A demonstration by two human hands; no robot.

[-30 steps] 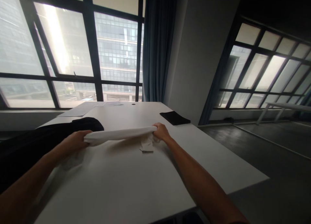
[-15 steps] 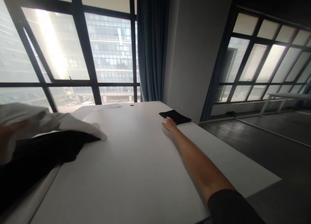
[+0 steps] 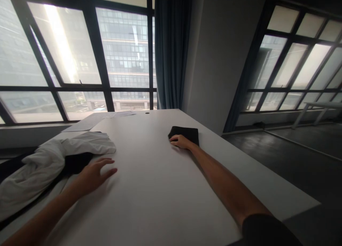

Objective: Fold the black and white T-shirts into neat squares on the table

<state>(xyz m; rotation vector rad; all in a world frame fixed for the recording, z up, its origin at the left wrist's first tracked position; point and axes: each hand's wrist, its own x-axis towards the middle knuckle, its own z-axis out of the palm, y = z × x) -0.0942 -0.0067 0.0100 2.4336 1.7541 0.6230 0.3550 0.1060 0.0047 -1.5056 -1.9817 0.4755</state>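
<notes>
Your right hand (image 3: 182, 141) covers the near left corner of the folded black cloth (image 3: 188, 133) — grip unclear — your left hand (image 3: 91, 177), spread, empty, hangs well left.

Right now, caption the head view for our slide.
Right hand on a flat black item; left hand open near crumpled white cloth.

One head-worn view, looking forward and down from above the near side of a white table (image 3: 149, 196), close to the left hand (image 3: 89, 176) and right hand (image 3: 181, 142) in the lower half, facing windows (image 3: 125, 50) beyond, floor (image 3: 256, 146) farther off at right
</notes>
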